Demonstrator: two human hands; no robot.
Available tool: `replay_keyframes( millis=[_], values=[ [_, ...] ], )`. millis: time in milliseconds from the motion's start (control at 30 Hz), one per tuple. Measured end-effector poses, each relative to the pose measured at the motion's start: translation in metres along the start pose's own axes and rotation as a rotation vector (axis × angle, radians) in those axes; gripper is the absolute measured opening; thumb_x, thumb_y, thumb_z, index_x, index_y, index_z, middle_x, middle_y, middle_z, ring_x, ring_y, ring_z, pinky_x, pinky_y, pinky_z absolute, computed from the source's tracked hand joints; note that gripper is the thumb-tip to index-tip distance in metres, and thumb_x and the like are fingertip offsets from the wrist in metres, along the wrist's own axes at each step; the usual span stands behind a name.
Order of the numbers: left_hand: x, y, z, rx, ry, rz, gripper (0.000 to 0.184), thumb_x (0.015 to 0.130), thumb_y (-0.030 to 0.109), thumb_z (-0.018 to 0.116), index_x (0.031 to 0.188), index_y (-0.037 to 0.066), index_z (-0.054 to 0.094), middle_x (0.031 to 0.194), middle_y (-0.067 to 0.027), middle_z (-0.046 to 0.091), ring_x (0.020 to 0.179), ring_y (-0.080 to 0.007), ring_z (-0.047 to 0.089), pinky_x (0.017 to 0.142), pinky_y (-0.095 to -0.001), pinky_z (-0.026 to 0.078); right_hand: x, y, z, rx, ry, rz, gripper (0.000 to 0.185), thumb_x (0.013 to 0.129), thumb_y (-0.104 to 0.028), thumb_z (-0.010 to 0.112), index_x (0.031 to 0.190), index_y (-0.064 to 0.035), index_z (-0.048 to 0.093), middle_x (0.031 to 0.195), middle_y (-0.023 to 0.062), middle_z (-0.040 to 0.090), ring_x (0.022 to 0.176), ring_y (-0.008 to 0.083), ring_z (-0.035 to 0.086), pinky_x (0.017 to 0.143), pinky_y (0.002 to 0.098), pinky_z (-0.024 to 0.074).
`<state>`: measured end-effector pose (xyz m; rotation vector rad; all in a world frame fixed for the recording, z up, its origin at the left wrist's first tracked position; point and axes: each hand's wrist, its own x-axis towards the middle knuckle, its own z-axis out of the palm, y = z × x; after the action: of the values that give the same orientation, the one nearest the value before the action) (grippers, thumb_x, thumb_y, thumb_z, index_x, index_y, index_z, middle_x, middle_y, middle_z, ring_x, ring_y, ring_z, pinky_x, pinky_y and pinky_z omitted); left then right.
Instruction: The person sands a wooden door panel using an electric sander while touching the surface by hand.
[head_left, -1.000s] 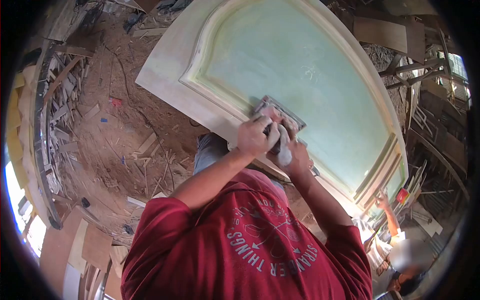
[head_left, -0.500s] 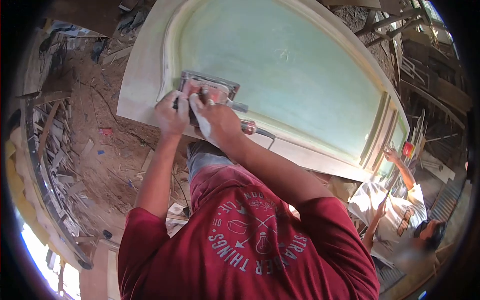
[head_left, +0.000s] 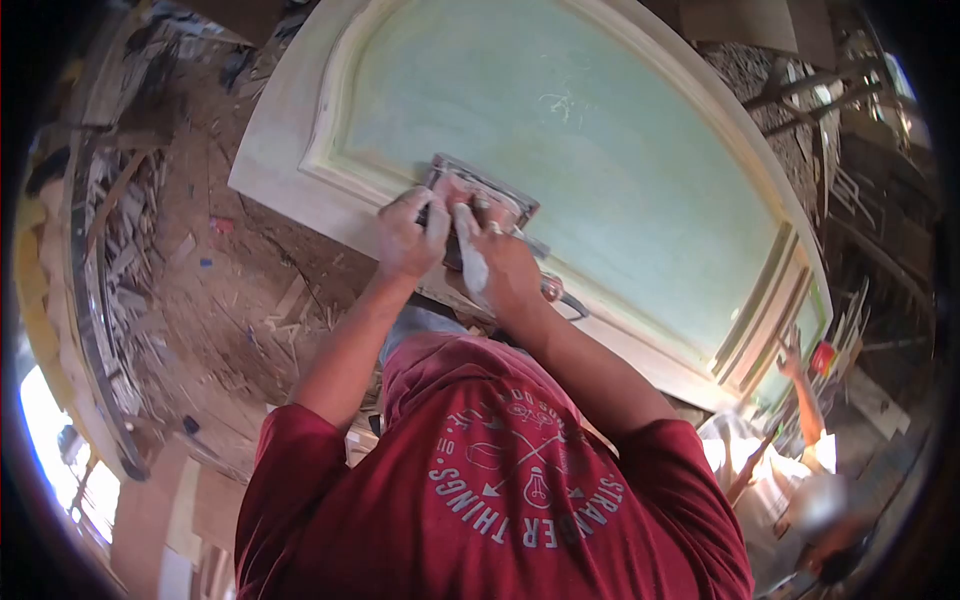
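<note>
An electric sander [head_left: 487,200] with a reddish body and a flat rectangular pad rests on the green panel [head_left: 600,150], close to the near moulding. My left hand [head_left: 412,228] grips its left end, fingers wrapped round the body. On the right side my right hand [head_left: 497,262] presses on the sander, its fingers closed over the top. Pale dust coats the fingers of both hands. The sander's rear end and dark cord [head_left: 575,303] show past my right wrist. My hands hide part of the tool's body.
A pale frame [head_left: 275,150] with raised moulding surrounds the green panel. At the right a co-worker's hand [head_left: 790,355] touches the panel's far end, near a red object [head_left: 822,358]. Wood scraps [head_left: 130,290] lie over the dirt floor on the left.
Both my hands have slid the sander to the right along the near edge of the panel. The camera view has shifted slightly. The co-worker leans lower at the right.
</note>
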<state>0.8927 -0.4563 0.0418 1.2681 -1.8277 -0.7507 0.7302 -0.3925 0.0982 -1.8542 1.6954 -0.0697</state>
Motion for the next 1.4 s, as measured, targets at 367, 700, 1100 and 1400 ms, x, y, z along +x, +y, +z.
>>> replay_keyframes(
  millis=[367,700,1100,1400],
  values=[
    [-0.079,0.121,0.136,-0.122,0.083,-0.108,0.012,0.095,0.011,0.070,0.087,0.002,0.070,0.082,-0.0216,0.071,0.076,-0.0443,0.073,0.068,-0.0493,0.059,-0.130,0.133,-0.019,-0.033,-0.147,0.185,0.076,0.097,-0.023,0.070,0.167,-0.0142,0.042,0.173,0.0233,0.044,0.111,0.0502,0.077,0.092,0.0556,0.0658],
    [-0.120,0.193,0.200,-0.230,-0.019,-0.166,0.011,0.093,0.019,0.076,0.093,0.008,0.074,0.087,-0.0173,0.074,0.076,-0.0409,0.075,0.067,-0.0498,0.062,-0.215,0.210,-0.034,-0.010,-0.033,0.192,0.099,0.075,-0.039,0.095,0.159,-0.0102,0.050,0.160,0.0181,0.058,0.119,0.0433,0.075,0.095,0.0519,0.0657],
    [-0.074,0.109,0.120,-0.149,0.015,-0.147,0.012,0.093,0.017,0.073,0.089,0.006,0.073,0.086,-0.0163,0.075,0.076,-0.0400,0.075,0.066,-0.0484,0.062,-0.114,0.109,-0.033,0.008,-0.140,0.240,0.102,0.072,-0.032,0.094,0.160,-0.0104,0.046,0.157,0.0228,0.057,0.115,0.0483,0.074,0.093,0.0552,0.0651],
    [-0.021,0.048,0.037,-0.131,0.002,-0.174,0.010,0.095,0.013,0.069,0.095,0.007,0.076,0.095,-0.0124,0.080,0.086,-0.0373,0.079,0.078,-0.0463,0.064,-0.031,0.034,-0.020,-0.042,-0.112,0.149,0.099,0.080,-0.038,0.091,0.162,-0.0092,0.043,0.162,0.0274,0.053,0.108,0.0483,0.077,0.092,0.0564,0.0651]
  ],
)
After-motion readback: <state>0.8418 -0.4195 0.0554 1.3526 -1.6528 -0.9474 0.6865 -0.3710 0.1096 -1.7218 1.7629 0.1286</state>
